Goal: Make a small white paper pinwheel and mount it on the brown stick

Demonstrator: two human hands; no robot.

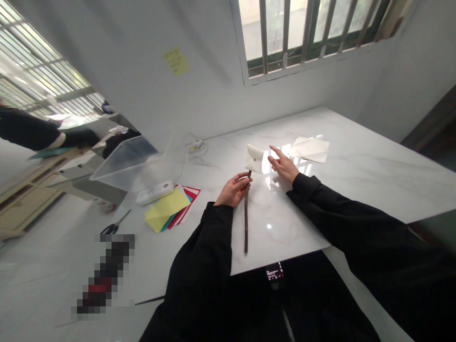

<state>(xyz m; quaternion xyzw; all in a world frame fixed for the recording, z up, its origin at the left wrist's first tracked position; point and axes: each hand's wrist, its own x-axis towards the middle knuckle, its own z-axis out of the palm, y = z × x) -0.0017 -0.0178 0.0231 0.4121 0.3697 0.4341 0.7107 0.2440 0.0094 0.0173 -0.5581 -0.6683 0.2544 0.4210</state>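
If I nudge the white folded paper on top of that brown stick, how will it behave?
The white folded paper looks thin, so it will probably feel light and crease easily. The small dark spot near its middle may be a pin, so it might turn when pushed. The brown stick, held in the left hand, looks slim but likely stiffer.

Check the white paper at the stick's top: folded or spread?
Folded: the white paper has corners turned in toward a dark dot.

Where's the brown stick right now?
In the head view, the brown stick is just below centre, its upper part in the left hand, with folded white paper at its top end.
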